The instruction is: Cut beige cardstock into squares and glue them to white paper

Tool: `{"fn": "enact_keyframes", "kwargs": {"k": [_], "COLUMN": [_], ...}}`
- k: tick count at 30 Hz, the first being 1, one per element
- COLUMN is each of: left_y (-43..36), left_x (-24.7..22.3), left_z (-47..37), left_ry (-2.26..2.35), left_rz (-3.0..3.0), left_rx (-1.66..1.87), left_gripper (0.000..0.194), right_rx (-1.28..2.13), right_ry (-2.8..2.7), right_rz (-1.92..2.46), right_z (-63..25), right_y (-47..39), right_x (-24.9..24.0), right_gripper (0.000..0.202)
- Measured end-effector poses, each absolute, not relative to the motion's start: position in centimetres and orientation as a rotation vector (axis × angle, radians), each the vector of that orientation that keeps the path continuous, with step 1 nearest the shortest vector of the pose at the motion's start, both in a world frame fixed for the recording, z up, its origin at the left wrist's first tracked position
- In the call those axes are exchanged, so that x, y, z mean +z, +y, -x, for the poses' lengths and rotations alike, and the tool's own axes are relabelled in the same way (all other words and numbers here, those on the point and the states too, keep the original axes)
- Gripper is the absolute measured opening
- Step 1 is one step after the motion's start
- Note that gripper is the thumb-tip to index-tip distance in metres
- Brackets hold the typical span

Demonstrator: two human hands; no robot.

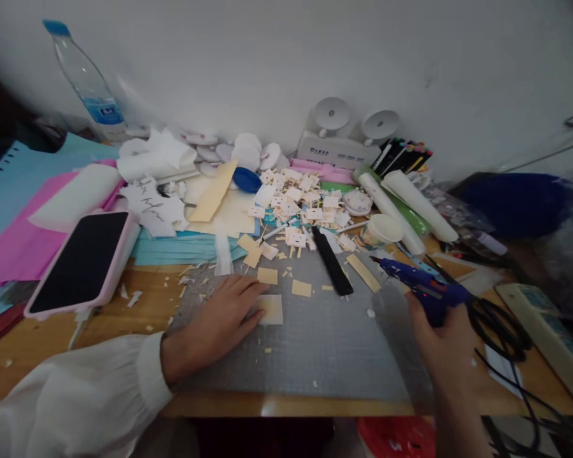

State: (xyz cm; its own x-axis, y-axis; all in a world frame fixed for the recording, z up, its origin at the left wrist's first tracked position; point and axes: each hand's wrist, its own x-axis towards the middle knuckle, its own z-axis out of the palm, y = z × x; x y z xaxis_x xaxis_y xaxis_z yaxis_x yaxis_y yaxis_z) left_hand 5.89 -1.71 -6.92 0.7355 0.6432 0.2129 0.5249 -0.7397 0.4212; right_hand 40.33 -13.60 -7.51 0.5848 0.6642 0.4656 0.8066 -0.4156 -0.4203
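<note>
My left hand (232, 312) lies palm down on the grey mat (334, 356), fingers stretched out. Its thumb meets the left edge of a small white square (277, 310) with a yellowish centre. Just above, a yellow card piece (267, 275) lies by the fingertips, and another card piece (301, 288) is a little to the right. On the right side of the mat, my right hand (442, 334) is wrapped round a blue hot glue gun (424, 289), its nozzle pointing left. A black-handled tool (332, 261), perhaps a cutter, lies between the hands.
Behind the mat is a heap of small paper figures (296, 203). A paper cup (382, 230) and white rolls (420, 203) stand or lie to its right. A phone (83, 261) is at left, a power strip (544, 337) and cables at right. A bottle (88, 89) stands at the back.
</note>
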Motion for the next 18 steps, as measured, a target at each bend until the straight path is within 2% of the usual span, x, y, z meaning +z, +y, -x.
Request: {"fn": "enact_keyframes", "kwargs": {"k": [7, 11, 14, 18], "left_y": [-2.0, -1.4, -0.7, -0.3], "left_x": [-5.7, -5.3, -5.1, -4.5], "left_z": [-6.6, -7.1, -7.5, -7.7], "left_ry": [0.973, 0.993, 1.001, 1.001], "left_rz": [-2.589, -2.512, -2.421, -2.258], "left_rx": [0.344, 0.292, 0.248, 0.258], "left_gripper": [0.029, 0.021, 0.011, 0.009], "right_rx": [-0.265, -0.287, -0.444, -0.76], "right_ry": [-1.331, -1.387, -1.411, -1.279], "right_rz": [2.243, 2.127, 2.021, 1.812], "right_z": [-41.7, -41.3, -40.5, -39.1], "right_y": [-15.1, -15.5, -16.1, -18.2], "right_x": [-9.3, -8.9, -7.3, -4.5], "right_gripper": [0.037, 0.042, 0.044, 0.024]}}
